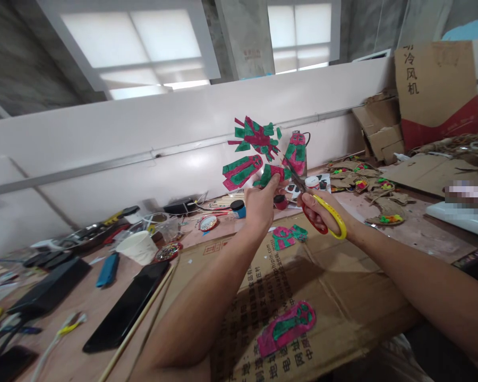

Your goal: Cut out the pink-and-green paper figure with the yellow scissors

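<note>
Scissors [301, 185] gripped by the right hand [321, 208] slant away leftward, blades beside a painted cutout [278, 170] the left hand [263, 198] pinches over the far edge of the cardboard [334, 281].

Upright carton [438, 74] is displaying 冷风机 in vertical black characters. Flat cardboard sheet [322, 276] is carrying printed lines; 网址 and "shipin.com" are reading legibly. Concrete pillar [245, 32] is bearing red characters, too small to read.

Before you: cardboard [358, 286], cut-outs [289, 326] lying on it. At your left: phone [127, 306], paper cup [137, 248] behind it; stick [142, 318] between phone and cardboard. At your right, farther back: upright carton [442, 79].
</note>
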`<state>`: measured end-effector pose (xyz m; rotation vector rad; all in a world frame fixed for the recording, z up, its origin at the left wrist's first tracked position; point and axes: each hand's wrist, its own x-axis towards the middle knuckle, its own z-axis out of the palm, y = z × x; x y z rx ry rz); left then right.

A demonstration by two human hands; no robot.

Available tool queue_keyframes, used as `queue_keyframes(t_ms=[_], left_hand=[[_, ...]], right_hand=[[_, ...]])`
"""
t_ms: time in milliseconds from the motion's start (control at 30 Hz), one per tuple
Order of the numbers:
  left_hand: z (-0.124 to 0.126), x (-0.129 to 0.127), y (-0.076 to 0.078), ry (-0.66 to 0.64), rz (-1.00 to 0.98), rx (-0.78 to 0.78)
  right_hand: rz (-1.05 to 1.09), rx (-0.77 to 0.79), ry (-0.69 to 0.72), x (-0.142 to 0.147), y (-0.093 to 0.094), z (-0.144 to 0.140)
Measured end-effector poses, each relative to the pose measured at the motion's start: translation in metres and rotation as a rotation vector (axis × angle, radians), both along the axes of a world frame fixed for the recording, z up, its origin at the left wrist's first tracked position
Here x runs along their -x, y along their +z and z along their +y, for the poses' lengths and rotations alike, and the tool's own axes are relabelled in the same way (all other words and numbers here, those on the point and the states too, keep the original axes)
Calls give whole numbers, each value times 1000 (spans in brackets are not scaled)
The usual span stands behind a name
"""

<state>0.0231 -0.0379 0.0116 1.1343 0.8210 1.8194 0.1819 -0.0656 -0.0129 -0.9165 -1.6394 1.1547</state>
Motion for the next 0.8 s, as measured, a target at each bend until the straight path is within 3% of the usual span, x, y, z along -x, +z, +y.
queue_keyframes(t_ms=[800], left_hand=[[-1,8,8,-88,27,-92]], right_hand=[[-139,-120,-30,-5,-1,0]])
